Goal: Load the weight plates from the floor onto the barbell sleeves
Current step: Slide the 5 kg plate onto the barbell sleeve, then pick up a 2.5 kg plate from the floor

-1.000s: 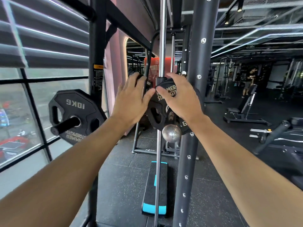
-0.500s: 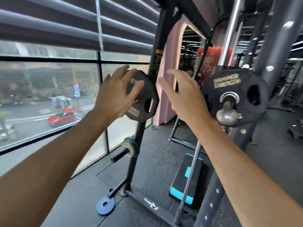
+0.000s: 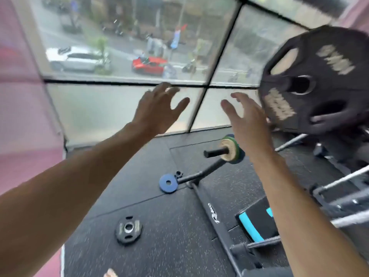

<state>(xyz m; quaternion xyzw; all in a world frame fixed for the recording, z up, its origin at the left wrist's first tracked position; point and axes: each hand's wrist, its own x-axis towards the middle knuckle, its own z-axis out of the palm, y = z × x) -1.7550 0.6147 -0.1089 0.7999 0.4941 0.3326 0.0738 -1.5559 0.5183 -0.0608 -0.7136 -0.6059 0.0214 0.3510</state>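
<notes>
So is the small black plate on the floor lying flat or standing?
Flat. The black plate lies face up on the floor, centre hole and grip slots visible from above.

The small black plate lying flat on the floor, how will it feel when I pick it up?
The small black plate is probably rigid and dense for its size. Its cut-out slots should give fingers purchase. Lying flat on the rubber floor, it likely won't roll.
</notes>
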